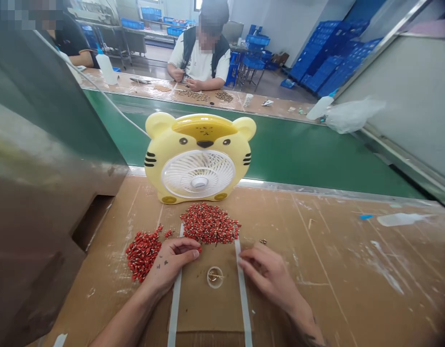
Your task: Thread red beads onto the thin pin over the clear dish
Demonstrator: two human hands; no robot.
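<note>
Red piece [200,249] sits at 11 o'clock from the small cup [215,286], near a red heap [210,224] at 12, the fan [200,159] beyond; another pile [143,255] lies at 10. The left hand [171,262] pinches it between thumb and forefinger. The right hand [269,270], at 3, is loosely curled, contents hidden. The piece's long axis is too small to tell.
</note>
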